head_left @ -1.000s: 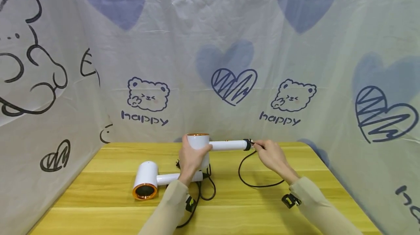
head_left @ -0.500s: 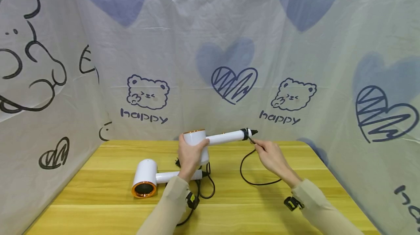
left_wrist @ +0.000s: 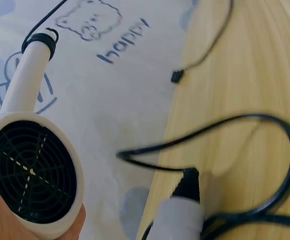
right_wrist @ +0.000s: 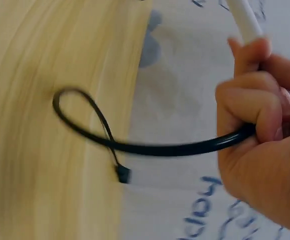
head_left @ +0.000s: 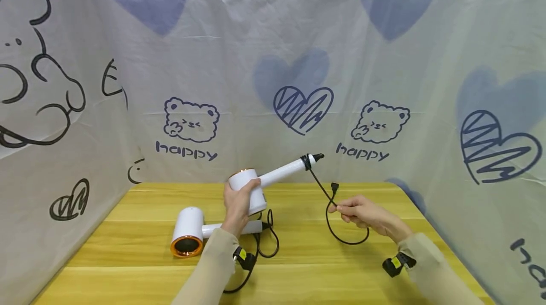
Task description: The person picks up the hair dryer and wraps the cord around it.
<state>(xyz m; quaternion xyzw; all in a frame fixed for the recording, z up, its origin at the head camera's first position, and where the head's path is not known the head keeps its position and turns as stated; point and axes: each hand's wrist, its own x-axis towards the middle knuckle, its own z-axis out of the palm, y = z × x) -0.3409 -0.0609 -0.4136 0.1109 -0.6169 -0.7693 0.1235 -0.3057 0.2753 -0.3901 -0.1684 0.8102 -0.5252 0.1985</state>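
My left hand grips the barrel of a white hair dryer, raised above the table with its handle slanting up to the right. Its round black grille shows in the left wrist view. Black cord is wound round the handle's end, and a stretch of that cord runs down to my right hand, which pinches it. Beyond my fingers the cord loops round to a small black plug, seen near the table's back edge.
A second white hair dryer with an orange-rimmed nozzle lies on the wooden table at the left, partly behind my left arm. Its black cord curls nearby. A printed cloth hangs behind the table and along the sides.
The held dryer's handle has tilted upward and the dryer has shifted slightly left. My right hand has drawn the cord away from the handle, down and right, leaving a longer straight stretch.
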